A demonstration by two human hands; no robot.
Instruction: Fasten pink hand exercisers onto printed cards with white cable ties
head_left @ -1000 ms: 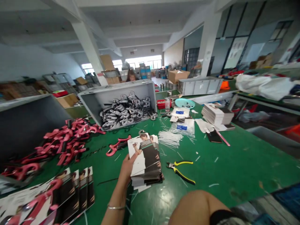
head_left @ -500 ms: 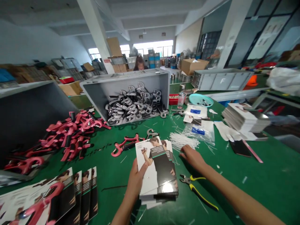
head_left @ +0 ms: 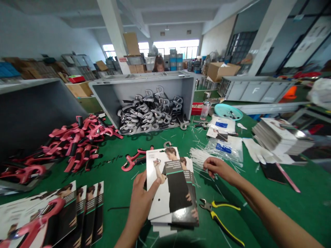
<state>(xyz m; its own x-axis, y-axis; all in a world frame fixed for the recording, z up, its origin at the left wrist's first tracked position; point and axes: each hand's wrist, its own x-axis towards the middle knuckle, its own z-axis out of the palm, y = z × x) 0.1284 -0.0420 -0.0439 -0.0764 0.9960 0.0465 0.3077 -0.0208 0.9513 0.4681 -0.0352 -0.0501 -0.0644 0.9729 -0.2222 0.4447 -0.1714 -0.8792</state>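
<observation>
My left hand (head_left: 143, 194) grips the top packaging card (head_left: 157, 187) by its left edge, thumb on the printed face. The card is tilted up a little over a stack of like cards (head_left: 190, 206). At the right edge of a pile of white cable ties (head_left: 198, 156), my right hand (head_left: 223, 170) has its fingers pinched together. A thin white strip at the fingertips looks like a cable tie, partly hidden by the fingers. Yellow-and-black pliers (head_left: 216, 215) lie open below this hand. Behind the card rests a pink hand gripper (head_left: 131, 162).
Pink hand grippers (head_left: 82, 137) are heaped at left, grey ones (head_left: 147, 115) in a tipped grey crate (head_left: 190, 89). More cards (head_left: 89, 213) lie front left. At right are plastic bags (head_left: 232, 151), a white glove (head_left: 258, 151) and a card stack (head_left: 276, 137). A person (head_left: 159, 63) sits behind.
My right hand has drawn back slightly from the cable ties, its fingers now pinched. The top card in my left hand has risen and covers more of the cards behind. The view has shifted slightly.
</observation>
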